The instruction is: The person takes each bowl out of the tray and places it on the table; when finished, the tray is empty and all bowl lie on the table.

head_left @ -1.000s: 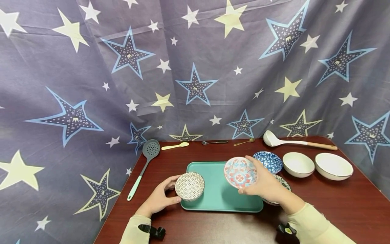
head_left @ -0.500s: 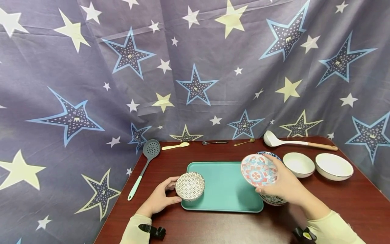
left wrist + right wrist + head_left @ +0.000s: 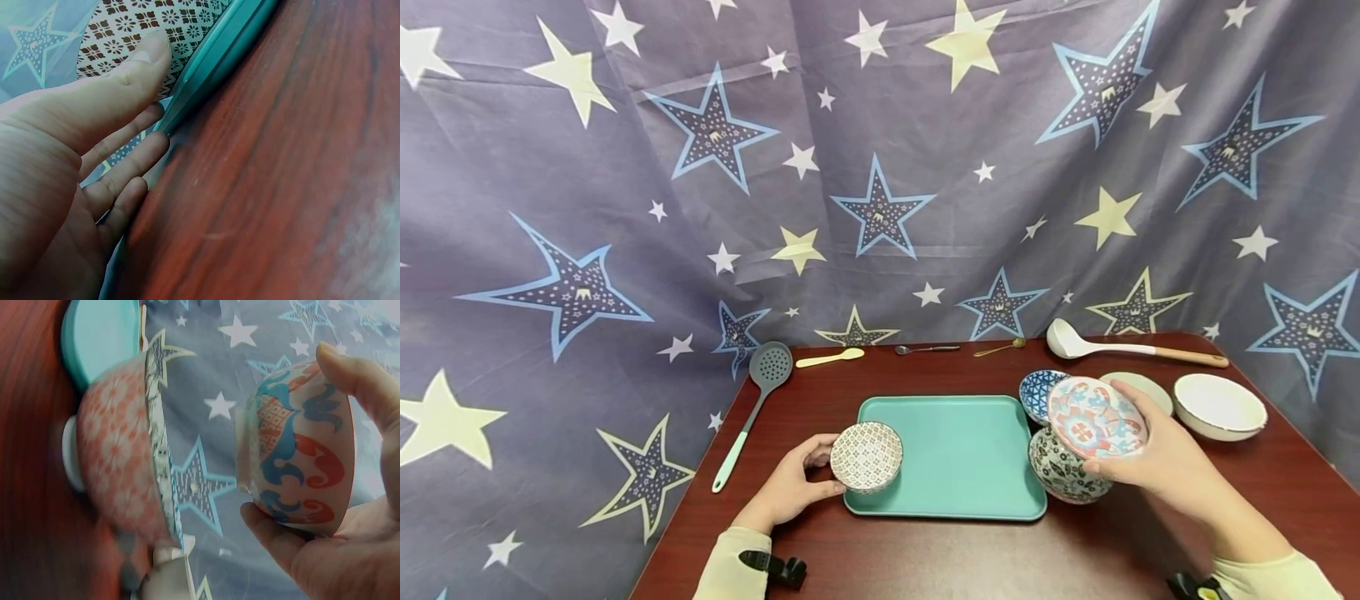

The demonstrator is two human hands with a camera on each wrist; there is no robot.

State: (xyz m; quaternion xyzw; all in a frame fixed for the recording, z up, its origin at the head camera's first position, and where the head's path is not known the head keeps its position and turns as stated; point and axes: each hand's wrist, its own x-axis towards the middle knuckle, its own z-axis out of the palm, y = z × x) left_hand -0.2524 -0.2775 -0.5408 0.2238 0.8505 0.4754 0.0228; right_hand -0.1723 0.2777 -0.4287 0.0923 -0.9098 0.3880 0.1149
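Observation:
My left hand point(image 3: 797, 490) holds a brown-and-white patterned bowl point(image 3: 867, 457) at its left side, over the left end of the green tray point(image 3: 951, 510). In the left wrist view the thumb lies on the bowl's patterned wall point(image 3: 119, 28) and the other fingers spread beside the tray rim point(image 3: 219, 69). A red-and-blue patterned bowl point(image 3: 1093, 417) is gripped by my right hand point(image 3: 1172, 458), held up right of the tray. In the right wrist view, a gap separates this bowl point(image 3: 300, 450) from the floral bowl point(image 3: 119, 450), which stands on the table by the tray's right edge.
Behind the raised bowl are a blue-patterned bowl point(image 3: 1037, 393) and a partly hidden white bowl point(image 3: 1142, 387); another white bowl point(image 3: 1219, 405) stands farther right. A ladle point(image 3: 1112, 347) and several small spoons lie along the back. A slotted turner point(image 3: 752, 417) lies left.
My right hand has carried the red-and-blue bowl rightward, from above the tray to beyond its right edge, uncovering more of the floral bowl. My left hand and its bowl have stayed put.

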